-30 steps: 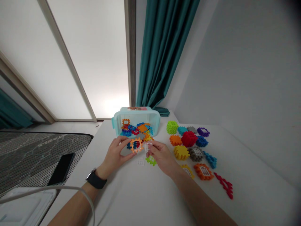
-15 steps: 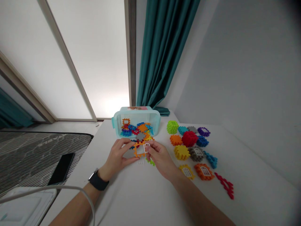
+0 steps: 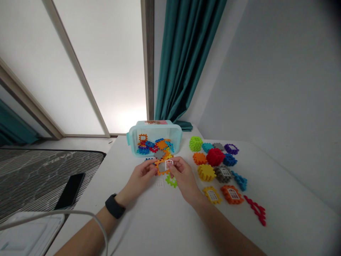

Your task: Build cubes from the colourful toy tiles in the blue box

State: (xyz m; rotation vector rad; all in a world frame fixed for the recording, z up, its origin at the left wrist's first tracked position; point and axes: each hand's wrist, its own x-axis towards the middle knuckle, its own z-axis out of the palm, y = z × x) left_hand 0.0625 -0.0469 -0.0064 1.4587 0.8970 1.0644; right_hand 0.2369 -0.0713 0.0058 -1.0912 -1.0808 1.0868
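Note:
My left hand (image 3: 142, 175) pinches the left edge of an orange toothed frame block (image 3: 157, 167), a square building piece with an open middle. Between the thumb and fingers of my right hand (image 3: 184, 177) is a small white window insert (image 3: 168, 163), held against the frame's right side. Whether the insert is seated in the frame I cannot tell. Just below lie a lime-green toothed piece (image 3: 171, 181) and another white window piece (image 3: 160, 183), flat on the white table (image 3: 149, 227).
A light-blue bin (image 3: 154, 128) lies tipped on its side behind my hands, loose blocks spilling from it. To the right stand several assembled blocks, among them a red one (image 3: 215, 156) and a yellow one (image 3: 206, 172). A cable (image 3: 80, 212) crosses the lower left.
The orange frame has tilted and shifted slightly right. My left hand's fingers have drawn together at its left edge, and the green piece on the table shows more fully.

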